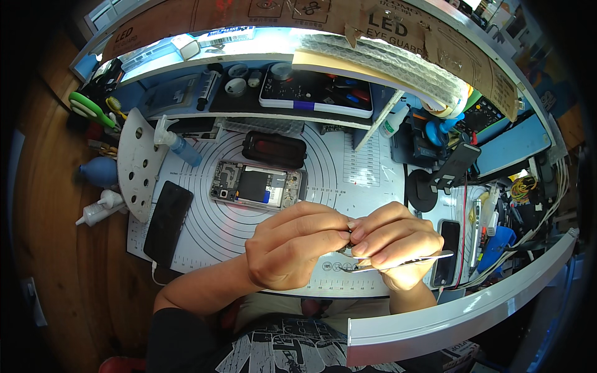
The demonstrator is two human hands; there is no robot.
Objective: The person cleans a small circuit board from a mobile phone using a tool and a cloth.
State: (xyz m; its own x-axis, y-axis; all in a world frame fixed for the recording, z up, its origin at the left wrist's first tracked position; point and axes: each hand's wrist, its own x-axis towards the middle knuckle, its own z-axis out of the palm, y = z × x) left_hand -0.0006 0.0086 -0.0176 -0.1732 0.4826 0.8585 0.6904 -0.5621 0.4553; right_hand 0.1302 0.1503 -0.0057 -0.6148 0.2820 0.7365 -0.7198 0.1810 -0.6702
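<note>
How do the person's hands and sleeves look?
The left hand and right hand are ungloved, with no rings visible; the forearms are bare. The left sleeve is short and black; the right one is hidden. The black shirt carries a white block-like print.

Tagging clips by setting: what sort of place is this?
Probably a phone repair workshop: an opened phone on a ruled mat, and tweezers in the right hand.

White mat with printed rings (208,244). On it: opened phone (254,184) near middle, black oblong case (274,150) just behind, dark phone (168,222) at left, spray bottle (186,151) farther back. Shelf (267,116) behind, bearing tool tray (298,93).
</note>
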